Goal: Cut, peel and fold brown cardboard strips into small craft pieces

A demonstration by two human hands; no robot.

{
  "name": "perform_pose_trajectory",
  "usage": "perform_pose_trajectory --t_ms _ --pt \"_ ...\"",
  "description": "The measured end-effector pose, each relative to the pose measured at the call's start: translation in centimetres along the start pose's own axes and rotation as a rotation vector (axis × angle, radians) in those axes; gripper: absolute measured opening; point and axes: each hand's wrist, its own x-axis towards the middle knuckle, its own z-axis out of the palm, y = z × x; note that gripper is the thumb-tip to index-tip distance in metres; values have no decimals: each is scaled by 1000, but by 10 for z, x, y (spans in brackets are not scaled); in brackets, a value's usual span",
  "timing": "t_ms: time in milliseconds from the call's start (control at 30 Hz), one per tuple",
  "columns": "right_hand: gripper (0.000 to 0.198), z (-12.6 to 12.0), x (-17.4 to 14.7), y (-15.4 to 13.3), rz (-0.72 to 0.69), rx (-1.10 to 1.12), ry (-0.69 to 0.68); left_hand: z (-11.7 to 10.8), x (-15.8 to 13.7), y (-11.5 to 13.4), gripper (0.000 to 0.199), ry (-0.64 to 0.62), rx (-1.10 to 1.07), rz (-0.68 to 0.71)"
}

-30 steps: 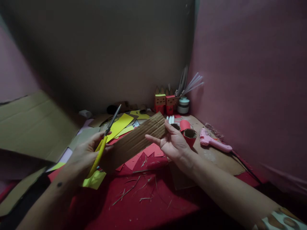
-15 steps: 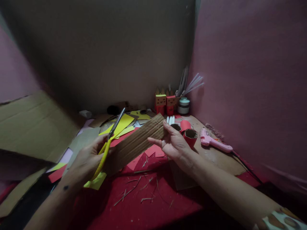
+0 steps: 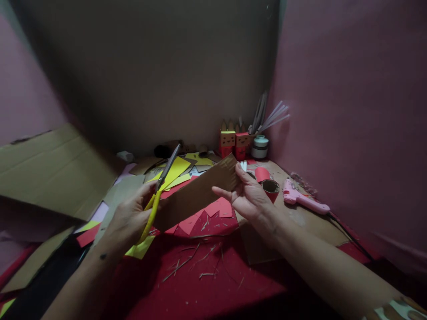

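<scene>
No text, label, brand, number or sign is legible anywhere.

Scissors [image 3: 158, 195] yellow-handled, grey-bladed; cardboard strip [image 3: 196, 195] — plain brown. Counter [image 3: 220, 293] deep red, glue gun [image 3: 303, 200] pink. Jar [image 3: 260, 142] — pale, one dark band.
</scene>
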Motion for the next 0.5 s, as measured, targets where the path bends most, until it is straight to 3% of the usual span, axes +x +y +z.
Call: perform_pose_trajectory --t_ms 133,300,400,500 --pt "12 -5 2 8 24 -14 -48 2 2 -2 59 20 19 26" --pt "18 -10 -2 31 166 -216 -138 14 5 0 57 -15 -70 48" --pt "18 -11 -1 31 113 -256 -168 15 3 3 53 -80 -138 26" --pt "16 -11 6 22 42 -239 -157 9 2 4 45 -57 -210 33"
